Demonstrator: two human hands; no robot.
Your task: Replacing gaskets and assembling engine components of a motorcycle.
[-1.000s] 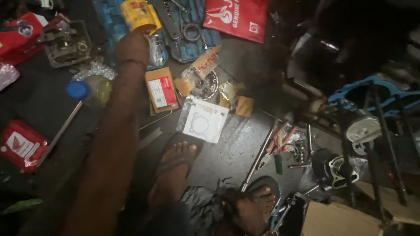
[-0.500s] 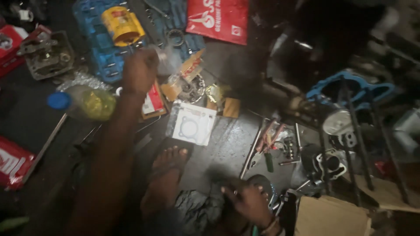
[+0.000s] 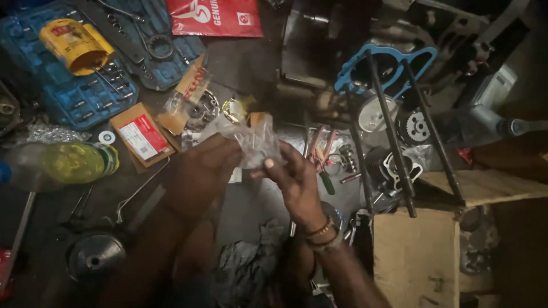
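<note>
Head view, looking down at a cluttered workshop floor (image 3: pixel 251 205). Both hands meet near the centre of the frame on a small clear plastic bag (image 3: pixel 254 140), which is held above the floor rather than lying on it. The left hand (image 3: pixel 202 171) is closed around the bag's lower left part, fingers curled over the film; the right hand (image 3: pixel 294 179) pinches the bag's lower right edge between thumb and fingers, the remaining fingers loosely bent. The bag thus lies between the two hands and slightly beyond them, toward the top of the frame, and each hand touches it, so neither is the nearer. Its long axis runs roughly from the hands away toward the upper edge of the picture, tilted a little to the right, with the free, crumpled end pointing away from the person. What the bag contains cannot be told through the film. Around it: a blue tool case (image 3: pixel 74 85) at upper left with a yellow tub (image 3: pixel 74 43) resting on it, a red packet (image 3: pixel 214 17) at the top, a small brown box (image 3: pixel 142 137) just left of the hands, a yellowish bottle (image 3: pixel 68 162) lying on its side further left, a blue gasket (image 3: pixel 388 63) on long studs (image 3: pixel 394 142) at right, a sprocket (image 3: pixel 414 126) beside them, and a cardboard box (image 3: pixel 414 256) at lower right.
</note>
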